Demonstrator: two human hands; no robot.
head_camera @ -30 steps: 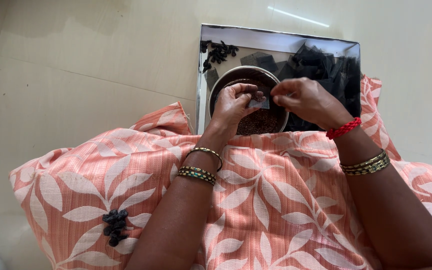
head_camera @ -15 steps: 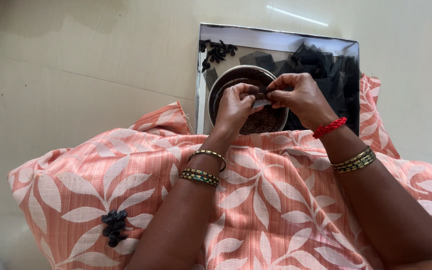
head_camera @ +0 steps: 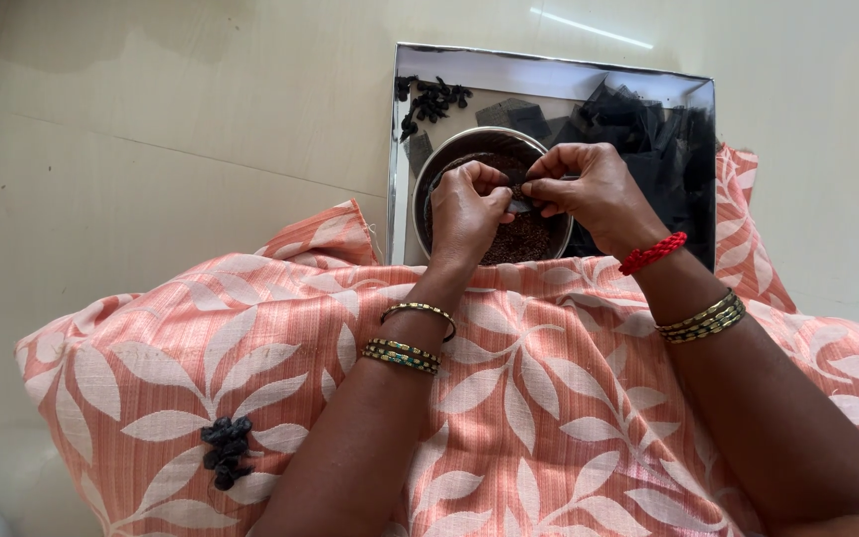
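Peach cloth with white leaf print (head_camera: 251,368) covers the lap, a small cluster of dark rolled pieces (head_camera: 225,450) rests on it, above pale floor tiles (head_camera: 151,119).

The tray (head_camera: 549,75) is looking like polished metal, shining like a mirror. The round bowl (head_camera: 449,159) in it is also showing bright metal, and its brown filling (head_camera: 524,234) is looking grainy and rough. The peach cloth (head_camera: 251,338) with leaf print is showing a soft, matt weave. The floor (head_camera: 151,129) is gleaming smooth and glossy.
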